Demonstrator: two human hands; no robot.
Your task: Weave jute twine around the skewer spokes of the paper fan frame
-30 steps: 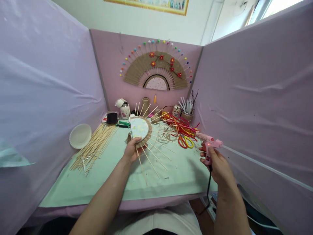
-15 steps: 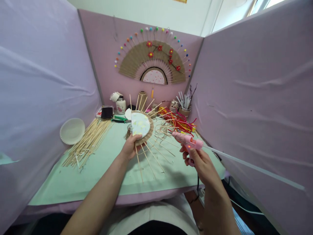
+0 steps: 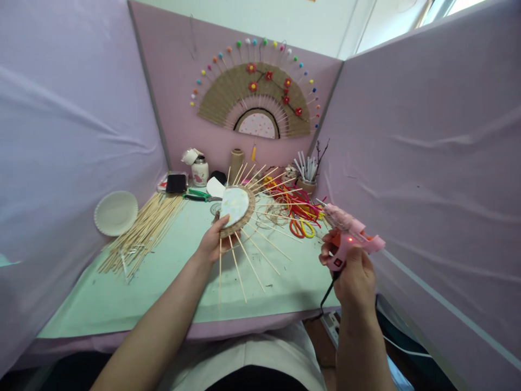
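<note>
My left hand (image 3: 215, 239) grips the lower left edge of a half-round fan frame (image 3: 236, 205), thumb on its pale patterned face and fingers behind. Twine-like brown material rims the curved side, and thin wooden sticks (image 3: 253, 264) fan out from it to the right and below. On the right, my right hand (image 3: 350, 270) is wrapped round a pink hot glue gun (image 3: 347, 231) with a lit red light. Its nozzle points up and left, apart from the fan frame. A long glue stick trails from its back, and a black cord hangs beneath the handle.
Loose wooden sticks (image 3: 140, 231) and a white scalloped dish (image 3: 116, 213) lie at the left. Green-handled pliers (image 3: 200, 196), a jar (image 3: 199, 171), scissors (image 3: 302, 228) and red and yellow cords (image 3: 285, 193) are farther back. A finished fan (image 3: 260, 98) hangs on the pink back panel.
My right hand has drawn the glue gun right, away from the fan frame's sticks. My left hand has turned the frame slightly and kept hold of it. The scissors now show.
</note>
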